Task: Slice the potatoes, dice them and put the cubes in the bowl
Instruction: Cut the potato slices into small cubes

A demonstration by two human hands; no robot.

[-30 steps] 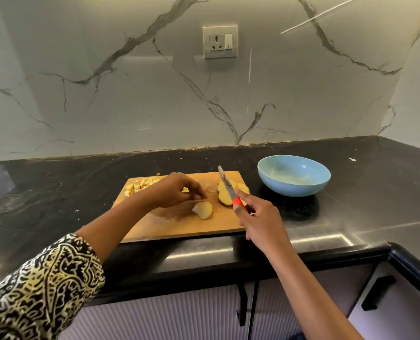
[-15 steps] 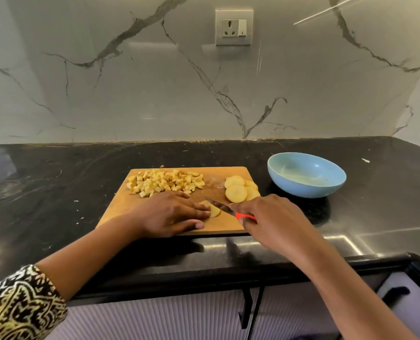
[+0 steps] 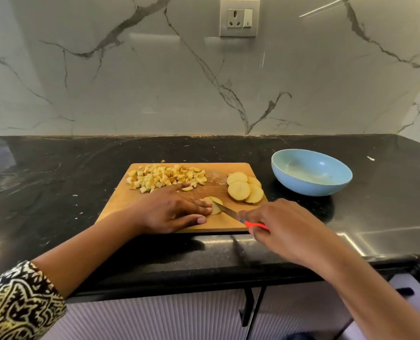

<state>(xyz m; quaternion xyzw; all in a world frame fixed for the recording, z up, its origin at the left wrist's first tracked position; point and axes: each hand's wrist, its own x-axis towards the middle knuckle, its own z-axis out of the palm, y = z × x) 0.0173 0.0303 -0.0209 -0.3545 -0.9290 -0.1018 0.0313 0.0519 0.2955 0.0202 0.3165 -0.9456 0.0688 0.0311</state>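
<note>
A: Where does the knife (image 3: 230, 213) lie, and which way does it point?

B: Its long axis runs on a slant. The orange handle sits at the lower right, inside the right hand (image 3: 286, 229), whose fingers are curled round it. The blade reaches up and to the left, and its tip meets a potato slice (image 3: 215, 206) near the front middle of the cutting board (image 3: 120, 204).

A: And the left hand (image 3: 169, 209)?

B: It lies flat on the board with the fingers stretched out. The fingertips press the left part of that same slice, just beside the blade. The two hands are apart, with the knife between them.

A: What else is on the board?

B: A heap of potato cubes (image 3: 167, 177) lies along the far edge, towards the upper left of the board. A few round slices (image 3: 244, 191) overlap at the right end, near the knife but not touching it.

A: The bowl (image 3: 312, 185)?

B: It is blue and stands on the black table (image 3: 56, 192), right of the board. I see no cubes in it.
</note>
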